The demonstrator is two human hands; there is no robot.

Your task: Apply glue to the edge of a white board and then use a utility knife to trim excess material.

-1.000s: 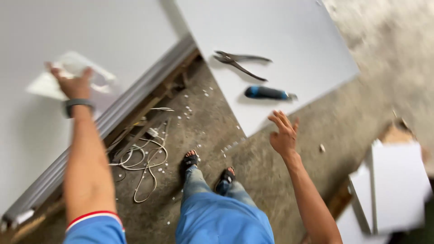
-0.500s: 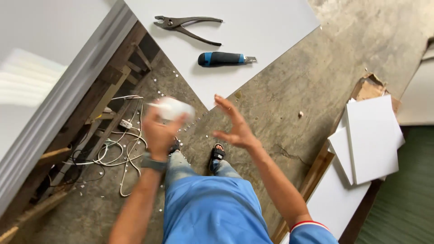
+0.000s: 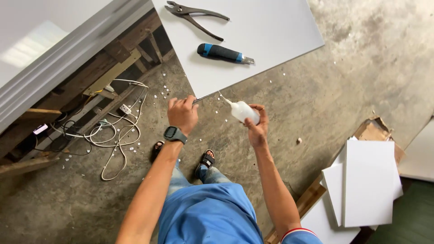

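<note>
My right hand (image 3: pixel 257 129) is wrapping closed around a small white squeeze bottle (image 3: pixel 244 111), body in my palm, its thin nozzle pointing up and to the left toward my other hand. My left hand (image 3: pixel 182 114) is closing in a fist on a thin metal piece (image 3: pixel 204 97), which is sticking out to the right of the fist, its far end just beside the nozzle tip and at the near corner of the white panel (image 3: pixel 271 31); what kind of piece it is I cannot tell. A watch (image 3: pixel 173 133) is sitting on my left wrist. Beyond both hands, on the panel, a blue-and-black utility knife (image 3: pixel 222 53) and pliers (image 3: pixel 195 17) are lying apart. Left of my left hand, white cables (image 3: pixel 118 135) are trailing over the concrete floor (image 3: pixel 343 86). Right of my right hand, stacked white boards (image 3: pixel 367 180) are lying well apart
</note>
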